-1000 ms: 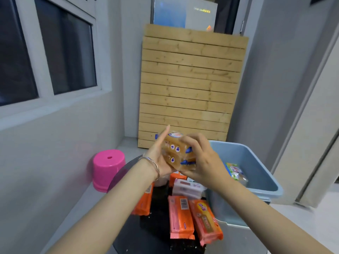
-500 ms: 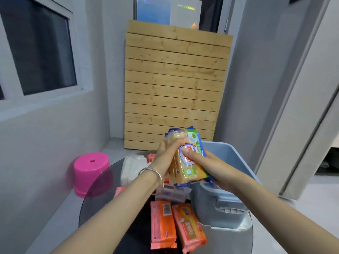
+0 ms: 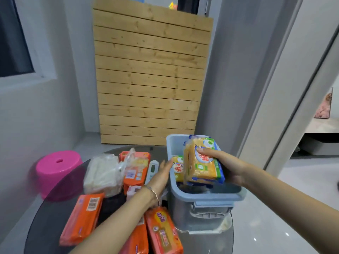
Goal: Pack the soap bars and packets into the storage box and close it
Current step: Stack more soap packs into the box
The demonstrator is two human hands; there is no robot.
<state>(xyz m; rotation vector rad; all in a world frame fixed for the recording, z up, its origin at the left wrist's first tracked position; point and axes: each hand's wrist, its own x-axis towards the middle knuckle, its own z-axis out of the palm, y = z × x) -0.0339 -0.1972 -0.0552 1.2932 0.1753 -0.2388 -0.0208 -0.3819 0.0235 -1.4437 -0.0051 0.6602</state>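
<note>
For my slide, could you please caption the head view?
Right hand holds yellow soap pack over the blue storage box; left hand open.

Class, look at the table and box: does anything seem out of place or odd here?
Yes: what looks like a white remote control lies among the soap packets on the table, beside the left hand. It is not soap, so it hardly belongs in the box.

We get one view: head-worn wide-angle, facing forward and down. Box [image 3: 207,196] close, lower right of frame; table [image 3: 51,217] along bottom; panel [image 3: 150,79] farther off, upper centre. Straight lines bow near edges.
</note>
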